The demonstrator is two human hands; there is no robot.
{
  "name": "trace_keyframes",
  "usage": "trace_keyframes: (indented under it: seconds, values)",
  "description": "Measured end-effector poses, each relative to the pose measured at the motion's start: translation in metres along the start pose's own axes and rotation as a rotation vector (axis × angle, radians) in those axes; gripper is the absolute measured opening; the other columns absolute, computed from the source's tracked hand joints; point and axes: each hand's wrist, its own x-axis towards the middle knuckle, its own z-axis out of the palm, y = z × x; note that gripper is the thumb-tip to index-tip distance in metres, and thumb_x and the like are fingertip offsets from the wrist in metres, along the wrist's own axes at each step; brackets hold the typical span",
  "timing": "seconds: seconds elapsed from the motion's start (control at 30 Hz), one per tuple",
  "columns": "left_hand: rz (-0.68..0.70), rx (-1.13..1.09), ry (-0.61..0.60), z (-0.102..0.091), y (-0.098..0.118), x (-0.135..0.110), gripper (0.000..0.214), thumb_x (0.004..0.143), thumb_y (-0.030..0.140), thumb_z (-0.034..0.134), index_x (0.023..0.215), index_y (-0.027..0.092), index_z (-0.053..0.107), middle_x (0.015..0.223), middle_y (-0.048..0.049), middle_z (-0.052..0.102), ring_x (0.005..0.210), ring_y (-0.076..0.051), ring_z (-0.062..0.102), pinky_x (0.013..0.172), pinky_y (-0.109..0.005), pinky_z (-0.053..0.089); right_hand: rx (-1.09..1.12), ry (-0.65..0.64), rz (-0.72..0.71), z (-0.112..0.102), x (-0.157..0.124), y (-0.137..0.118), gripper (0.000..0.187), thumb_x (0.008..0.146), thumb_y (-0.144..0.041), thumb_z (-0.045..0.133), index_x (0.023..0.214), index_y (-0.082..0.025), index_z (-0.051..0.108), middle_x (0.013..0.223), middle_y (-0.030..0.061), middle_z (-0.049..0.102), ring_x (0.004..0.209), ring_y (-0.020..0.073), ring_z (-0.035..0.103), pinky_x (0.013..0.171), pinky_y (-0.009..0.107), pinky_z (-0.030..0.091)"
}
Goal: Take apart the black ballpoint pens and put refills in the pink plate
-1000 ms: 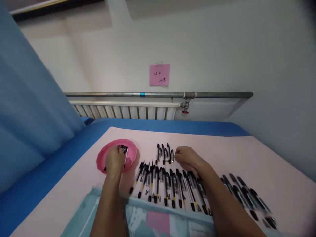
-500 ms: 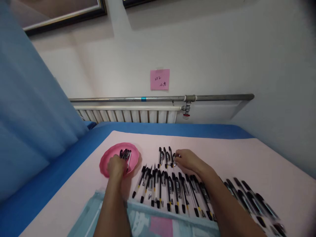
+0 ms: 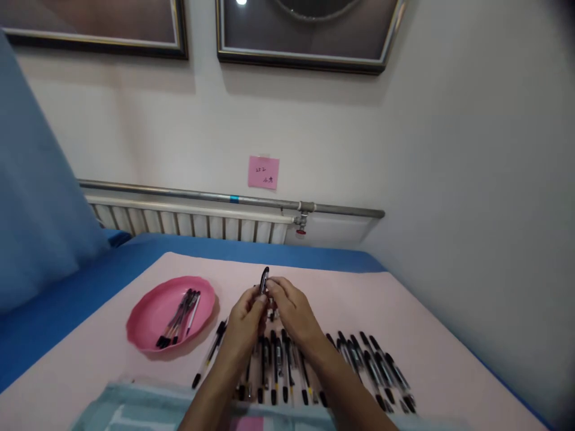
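In front of me my left hand (image 3: 245, 314) is closed around a pen (image 3: 264, 278) whose black upper end points up and away. My right hand (image 3: 290, 305) meets it from the other side, its fingers closed at the pen; the hands hide the pen's lower part. Below and behind my wrists, disassembled pen parts (image 3: 278, 359) with clear barrels and black ends lie in rows, partly covered by my forearms. To the left, a pink plate (image 3: 144, 332) holds several pens (image 3: 179, 320) with black ends and one thin white refill (image 3: 194, 312).
More pens and parts (image 3: 371, 365) lie on the right of the pink sheet (image 3: 354, 299). A light blue cloth (image 3: 130, 407) covers the near edge. Behind the blue bed (image 3: 251, 254) run a radiator (image 3: 206, 225) and a metal pipe (image 3: 179, 193); a blue curtain (image 3: 40, 197) hangs left.
My left hand has left the pink plate and moved right. My right hand has come away from the far row, and both hands now meet around a pen. The view has tilted up and turned right.
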Motion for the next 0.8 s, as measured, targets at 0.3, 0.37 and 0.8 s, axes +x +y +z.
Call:
trace_keyframes:
  seconds: [0.3, 0.37, 0.8]
  values:
    - [-0.126, 0.080, -0.193, 0.046, -0.021, -0.029, 0.040, 0.069, 0.046, 0.058, 0.097, 0.018, 0.059, 0.057, 0.0049, 0.047, 0.046, -0.006, 0.038, 0.042, -0.017, 0.028, 0.179, 0.230, 0.155, -0.024, -0.031, 0.037, 0.024, 0.082, -0.038, 0.038, 0.067, -0.020, 0.045, 0.069, 0.0011, 0.056, 0.069, 0.0154, 0.051, 0.067, 0.026, 0.041]
    - [-0.225, 0.080, -0.159, 0.058, -0.025, -0.031, 0.045, 0.068, 0.050, 0.057, 0.101, 0.019, 0.056, 0.051, 0.0076, 0.042, 0.039, -0.005, 0.033, 0.038, -0.017, 0.022, 0.193, 0.275, 0.181, -0.028, -0.032, 0.045, 0.024, 0.081, -0.037, 0.037, 0.065, -0.021, 0.043, 0.066, 0.0006, 0.054, 0.067, 0.0152, 0.050, 0.066, 0.026, 0.040]
    - [-0.359, 0.208, -0.224, 0.090, -0.041, -0.035, 0.052, 0.067, 0.055, 0.056, 0.106, 0.021, 0.050, 0.049, 0.0102, 0.035, 0.033, -0.002, 0.019, 0.033, -0.015, 0.011, 0.656, 0.650, 0.234, -0.089, -0.024, 0.065, 0.018, 0.074, -0.031, 0.046, 0.087, -0.018, 0.049, 0.069, -0.0002, 0.058, 0.054, 0.0104, 0.054, 0.053, 0.022, 0.044]
